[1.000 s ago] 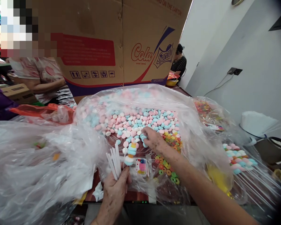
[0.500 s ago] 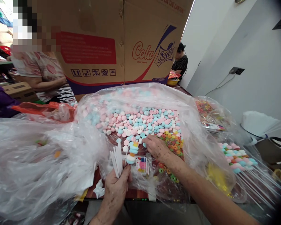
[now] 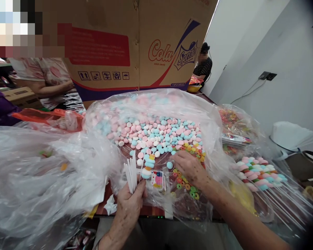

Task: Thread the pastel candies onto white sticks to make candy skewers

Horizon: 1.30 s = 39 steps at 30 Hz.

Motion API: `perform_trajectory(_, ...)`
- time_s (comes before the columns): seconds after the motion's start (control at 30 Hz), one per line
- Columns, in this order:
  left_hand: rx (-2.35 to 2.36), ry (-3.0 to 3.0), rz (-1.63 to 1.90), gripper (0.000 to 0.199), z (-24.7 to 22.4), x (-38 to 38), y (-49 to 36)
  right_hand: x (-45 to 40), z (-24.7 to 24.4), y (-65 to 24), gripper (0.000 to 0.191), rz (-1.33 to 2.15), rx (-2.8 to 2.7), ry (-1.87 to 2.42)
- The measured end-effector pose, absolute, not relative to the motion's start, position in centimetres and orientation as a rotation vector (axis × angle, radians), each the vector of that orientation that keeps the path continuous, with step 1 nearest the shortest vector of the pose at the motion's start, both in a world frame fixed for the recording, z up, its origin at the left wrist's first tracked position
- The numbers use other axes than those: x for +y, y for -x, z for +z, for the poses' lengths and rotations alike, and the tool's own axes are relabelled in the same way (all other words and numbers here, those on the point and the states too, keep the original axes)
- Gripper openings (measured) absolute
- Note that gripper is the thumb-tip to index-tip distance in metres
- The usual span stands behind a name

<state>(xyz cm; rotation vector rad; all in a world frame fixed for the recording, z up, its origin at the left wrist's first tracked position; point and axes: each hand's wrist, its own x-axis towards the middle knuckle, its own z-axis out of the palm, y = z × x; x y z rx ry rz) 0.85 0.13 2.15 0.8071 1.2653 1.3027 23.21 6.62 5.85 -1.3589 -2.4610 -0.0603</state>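
My left hand (image 3: 131, 201) is closed round a bunch of white sticks (image 3: 130, 173) and a stick bearing a short stack of blue, white, yellow and orange candies (image 3: 148, 166). My right hand (image 3: 189, 166) reaches over the ring-shaped gummies (image 3: 184, 182), its fingertips beside a blue candy (image 3: 169, 165); whether it grips anything is hidden. Beyond both hands, pink, blue and white round candies (image 3: 156, 133) lie heaped in an open clear plastic bag (image 3: 211, 128). Small printed cards (image 3: 157, 179) lie between the hands.
A large cardboard box (image 3: 106, 41) stands behind the candy heap. Finished candy skewers (image 3: 261, 173) lie at the right. Crumpled plastic (image 3: 47, 173) covers the left side. Two people sit farther back, left and right.
My right hand has moved right and slightly nearer, from the round candies to the gummies. A blue candy now shows by its fingertips. My left hand still holds the sticks.
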Motion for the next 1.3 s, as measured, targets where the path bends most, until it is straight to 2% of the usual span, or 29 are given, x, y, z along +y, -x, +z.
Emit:
perform_trajectory(0.27, 1.268, -0.840, 1.289, 0.031, 2.3, 0.2, -0.8, 6.0, 4.2, -21.7, 0.030, -0.270, -2.479, 1.279)
perform_trajectory(0.43, 1.243, -0.905, 1.290, 0.032, 1.9, 0.2, -0.6, 5.1, 2.9, -22.3, 0.047, -0.233, -2.463, 1.194)
perform_trajectory(0.7, 1.232, -0.935, 1.260, 0.035, 0.9, 0.2, -0.4, 6.3, 3.1, -21.8, 0.023, -0.047, -2.346, 1.290)
perform_trajectory(0.9, 1.232, -0.901, 1.288, 0.034, 0.9, 0.1, -0.6, 6.4, 2.8, -21.5, 0.019, -0.060, -2.308, 1.383)
perform_trajectory(1.13, 1.254, -0.872, 1.282, 0.031, 1.7, 0.2, -0.8, 6.3, 3.8, -21.5, 0.016, 0.105, -2.204, 1.434)
perform_trajectory(1.3, 1.254, -0.868, 1.266, 0.030, 2.0, 0.1, -0.7, 6.0, 3.7, -21.5, 0.016, -0.010, -2.279, 1.406)
